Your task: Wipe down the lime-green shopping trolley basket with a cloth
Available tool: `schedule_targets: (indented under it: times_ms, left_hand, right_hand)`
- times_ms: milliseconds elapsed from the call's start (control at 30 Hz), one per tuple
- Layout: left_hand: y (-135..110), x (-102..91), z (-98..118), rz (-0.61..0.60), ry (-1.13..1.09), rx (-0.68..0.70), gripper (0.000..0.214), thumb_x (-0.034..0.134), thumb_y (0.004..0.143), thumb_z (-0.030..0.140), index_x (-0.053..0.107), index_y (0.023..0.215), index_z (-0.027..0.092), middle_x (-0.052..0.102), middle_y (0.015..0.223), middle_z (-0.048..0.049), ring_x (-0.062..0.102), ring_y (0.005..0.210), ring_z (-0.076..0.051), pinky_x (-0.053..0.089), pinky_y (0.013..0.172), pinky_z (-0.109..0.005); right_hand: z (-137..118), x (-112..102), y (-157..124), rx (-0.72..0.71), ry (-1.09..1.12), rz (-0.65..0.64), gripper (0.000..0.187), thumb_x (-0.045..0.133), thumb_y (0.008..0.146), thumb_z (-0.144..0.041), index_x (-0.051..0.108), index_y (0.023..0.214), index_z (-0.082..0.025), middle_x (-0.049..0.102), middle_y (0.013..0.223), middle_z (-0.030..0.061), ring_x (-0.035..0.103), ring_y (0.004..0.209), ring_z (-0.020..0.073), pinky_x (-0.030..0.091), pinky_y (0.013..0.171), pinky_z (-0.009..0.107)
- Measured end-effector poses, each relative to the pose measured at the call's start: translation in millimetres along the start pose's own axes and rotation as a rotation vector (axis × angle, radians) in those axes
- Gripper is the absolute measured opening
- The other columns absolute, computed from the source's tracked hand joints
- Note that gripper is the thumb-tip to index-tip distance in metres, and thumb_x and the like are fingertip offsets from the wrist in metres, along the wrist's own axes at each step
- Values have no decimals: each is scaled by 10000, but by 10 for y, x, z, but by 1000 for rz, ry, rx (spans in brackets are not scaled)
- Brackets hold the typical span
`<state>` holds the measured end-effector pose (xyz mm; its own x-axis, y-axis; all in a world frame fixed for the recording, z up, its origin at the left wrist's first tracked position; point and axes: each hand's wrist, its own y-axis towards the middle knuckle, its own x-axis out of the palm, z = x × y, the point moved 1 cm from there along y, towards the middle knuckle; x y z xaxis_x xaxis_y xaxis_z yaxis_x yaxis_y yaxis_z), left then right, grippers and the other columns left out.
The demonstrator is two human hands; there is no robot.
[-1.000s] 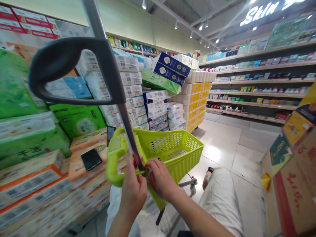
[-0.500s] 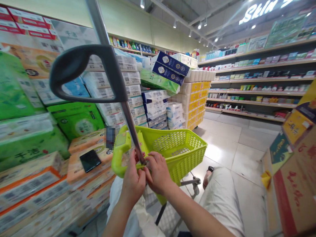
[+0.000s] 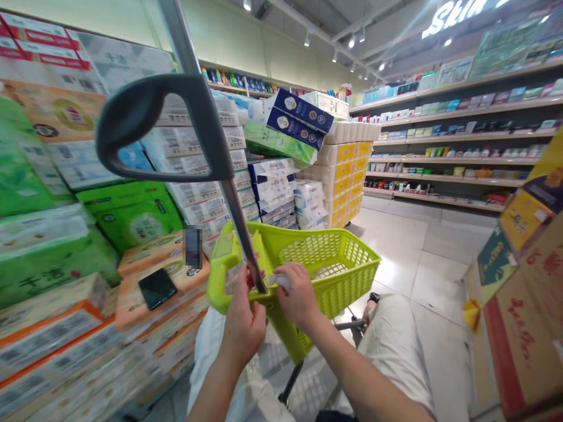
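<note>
A lime-green wheeled shopping basket stands between the person's legs. Its metal pole rises at a slant to a dark grey loop handle. At the foot of the pole, my left hand has its fingers closed round the metal. Just right of the pole my right hand is closed, pinching a small crumpled white piece, perhaps tissue or wipe, over the basket's rim. My right fingertips are partly hidden by the hand itself.
Packs of tissue paper are stacked at left, with a black phone lying on one orange pack. Cartons stand at right. Stocked shelves line the back right above a tiled floor.
My right hand has drawn away from the pole to the right, and the white piece now shows in its fingers. My left hand stays at the pole's foot. The view has shifted slightly.
</note>
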<state>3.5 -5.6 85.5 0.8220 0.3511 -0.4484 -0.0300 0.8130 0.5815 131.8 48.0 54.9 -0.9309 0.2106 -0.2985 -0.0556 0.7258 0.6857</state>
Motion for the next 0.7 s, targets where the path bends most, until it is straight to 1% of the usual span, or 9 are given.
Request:
schedule_targets:
  times_ms: [100, 167, 233, 367, 433, 500, 567, 633, 700]
  left_hand:
    - [-4, 9, -28, 18, 22, -8, 736, 435, 727, 73, 253, 1435, 153, 520, 1361, -146, 516, 1255, -228, 395, 1088, -441]
    - [-3, 7, -49, 35, 39, -12, 725, 442, 730, 79, 266, 1430, 145, 558, 1317, -146, 530, 1241, -235, 412, 1073, -446]
    - [-1, 9, -64, 45, 59, -1, 724, 444, 736, 88, 262, 1435, 142, 572, 1299, -145, 537, 1234, -239, 424, 1062, -444]
    - [-11, 48, -76, 70, 117, 19, 729, 447, 752, 104, 240, 1450, 139, 575, 1288, -150, 544, 1223, -245, 438, 1046, -450]
    - [-22, 80, -78, 104, 145, 14, 750, 464, 746, 108, 227, 1457, 138, 571, 1285, -157, 548, 1214, -257, 439, 1042, -464]
    - [-28, 103, -85, 127, 156, 4, 774, 481, 738, 107, 214, 1464, 142, 568, 1283, -160, 548, 1211, -264, 433, 1045, -476]
    - [-24, 104, -99, 126, 158, -9, 776, 488, 736, 106, 221, 1463, 147, 569, 1276, -156, 545, 1213, -267, 430, 1046, -478]
    - [-8, 83, -111, 112, 161, -15, 762, 485, 738, 104, 237, 1457, 147, 576, 1261, -153, 552, 1202, -268, 438, 1037, -474]
    - [9, 57, -103, 96, 177, 2, 756, 472, 743, 97, 234, 1459, 146, 576, 1253, -150, 564, 1182, -263, 448, 1027, -466]
  right_hand:
    - [-141, -6, -93, -101, -10, -162, 407, 486, 695, -74, 582, 1069, -201, 594, 1087, 62, 512, 1034, 208, 397, 945, 356]
    - [-139, -32, -159, -107, -66, -207, 413, 491, 729, -98, 568, 1121, -199, 584, 1123, 64, 505, 1040, 209, 387, 937, 357]
    - [-64, -77, -202, -70, -140, -171, 373, 483, 743, -101, 578, 1090, -196, 575, 1126, 68, 491, 1055, 216, 367, 948, 370]
    - [66, -140, -219, 82, -220, -20, 292, 415, 756, -67, 592, 964, -173, 569, 1033, 89, 484, 1005, 225, 370, 928, 387]
    - [14, -110, -210, 62, -205, -62, 327, 414, 764, -70, 581, 1027, -169, 574, 1010, 83, 488, 965, 222, 384, 906, 375]
    - [-95, -56, -198, -20, -190, -150, 386, 450, 781, -105, 545, 1149, -173, 577, 1060, 81, 488, 973, 223, 387, 904, 366]
    - [-183, -20, -189, -77, -198, -210, 402, 485, 803, -153, 522, 1201, -186, 576, 1101, 79, 488, 992, 226, 381, 907, 363]
    - [-189, -30, -191, -73, -226, -226, 350, 491, 811, -170, 545, 1156, -196, 585, 1072, 69, 494, 975, 225, 378, 888, 357]
    - [-109, -83, -210, -27, -269, -200, 305, 481, 802, -154, 568, 1091, -193, 591, 1028, 64, 499, 952, 225, 373, 874, 359]
